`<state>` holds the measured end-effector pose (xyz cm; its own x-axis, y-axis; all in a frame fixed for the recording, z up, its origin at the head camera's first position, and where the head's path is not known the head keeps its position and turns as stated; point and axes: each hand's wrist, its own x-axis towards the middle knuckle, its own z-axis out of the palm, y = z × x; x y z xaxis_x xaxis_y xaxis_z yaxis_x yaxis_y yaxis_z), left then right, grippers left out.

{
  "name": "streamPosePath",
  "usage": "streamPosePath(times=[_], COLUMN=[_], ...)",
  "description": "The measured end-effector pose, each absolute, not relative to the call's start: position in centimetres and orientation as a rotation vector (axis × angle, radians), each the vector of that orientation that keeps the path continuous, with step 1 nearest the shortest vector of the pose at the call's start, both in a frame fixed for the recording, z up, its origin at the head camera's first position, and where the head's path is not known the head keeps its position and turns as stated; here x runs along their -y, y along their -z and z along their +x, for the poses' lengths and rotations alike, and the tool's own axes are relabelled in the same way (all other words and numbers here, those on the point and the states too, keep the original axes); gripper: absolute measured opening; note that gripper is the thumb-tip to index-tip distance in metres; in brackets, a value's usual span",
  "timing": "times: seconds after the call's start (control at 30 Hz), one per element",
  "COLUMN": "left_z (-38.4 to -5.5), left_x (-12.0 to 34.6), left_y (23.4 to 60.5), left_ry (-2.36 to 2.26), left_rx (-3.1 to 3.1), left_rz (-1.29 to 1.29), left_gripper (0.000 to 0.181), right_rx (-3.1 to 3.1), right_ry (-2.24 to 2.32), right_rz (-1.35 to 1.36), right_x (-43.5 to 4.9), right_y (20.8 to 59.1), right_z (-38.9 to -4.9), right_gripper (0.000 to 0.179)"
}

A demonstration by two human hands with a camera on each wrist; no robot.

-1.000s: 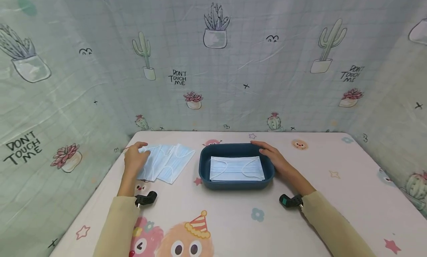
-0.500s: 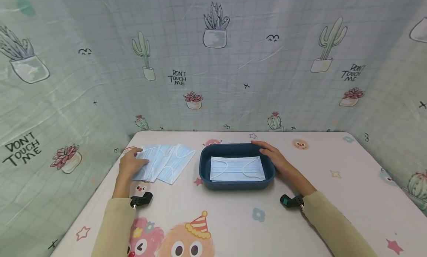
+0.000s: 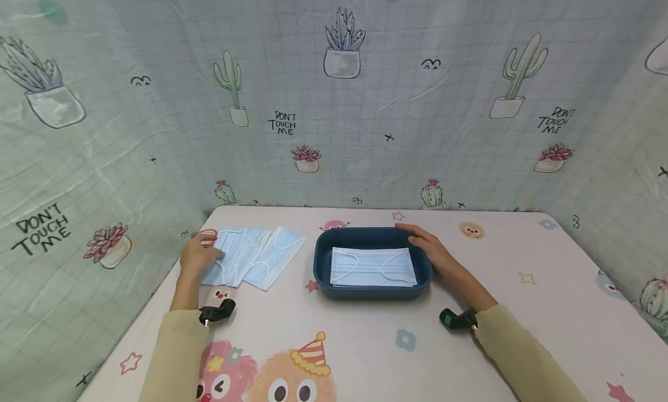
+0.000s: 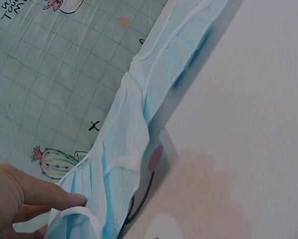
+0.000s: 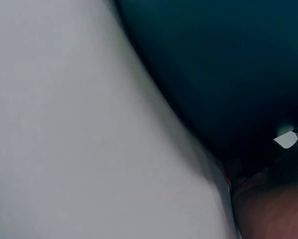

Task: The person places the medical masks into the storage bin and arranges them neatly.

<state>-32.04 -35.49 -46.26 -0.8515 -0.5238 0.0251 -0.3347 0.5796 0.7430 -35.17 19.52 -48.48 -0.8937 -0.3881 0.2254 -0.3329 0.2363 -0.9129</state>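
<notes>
Overlapping light blue face masks (image 3: 273, 257) with white ear loops lie fanned out on the left of the table. My left hand (image 3: 197, 258) pinches the leftmost mask (image 3: 214, 274) by its left end. In the left wrist view the thumb (image 4: 71, 200) presses on the pleats, and other fingers are partly hidden behind the mask's edge. A dark blue rectangular box (image 3: 373, 293) stands mid-table with a face mask (image 3: 373, 267) lying flat inside. My right hand (image 3: 430, 251) holds the box's back right corner, its fingers along the rim; the right wrist view is dark there.
The table (image 3: 360, 355) wears a pale cloth printed with cartoon faces, stars and flowers. Behind it and at both sides hangs a curtain (image 3: 261, 158) with a cactus print. A small black camera is strapped to each wrist.
My left hand has moved left and slightly down, and the leftmost mask's visible end reaches farther left. My right hand stays on the box. The head view has shifted slightly.
</notes>
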Motion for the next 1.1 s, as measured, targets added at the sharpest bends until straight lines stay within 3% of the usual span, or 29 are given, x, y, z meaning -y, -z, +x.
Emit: streamPosePath(times=[0.23,0.7,1.1], left_z=[-32.1,-32.4,-32.6], left_x=[35.4,34.7,33.9], left_y=[45.5,45.2,45.6], left_ry=[1.219,1.388,1.275], left_rx=[2.504,2.483,2.545], left_rz=[0.727,0.801,0.68], left_gripper=[0.048,0.048,0.038], right_rx=[-2.405,-2.385,-2.381], right_ry=[1.802,1.803,1.812], right_rz=[-0.696,-0.675,-0.685], right_x=[-19.5,-19.6,-19.6], right_y=[48.3,48.4,48.5], right_z=[-35.0,-35.0,-35.1], right_gripper=[0.047,0.046,0.047])
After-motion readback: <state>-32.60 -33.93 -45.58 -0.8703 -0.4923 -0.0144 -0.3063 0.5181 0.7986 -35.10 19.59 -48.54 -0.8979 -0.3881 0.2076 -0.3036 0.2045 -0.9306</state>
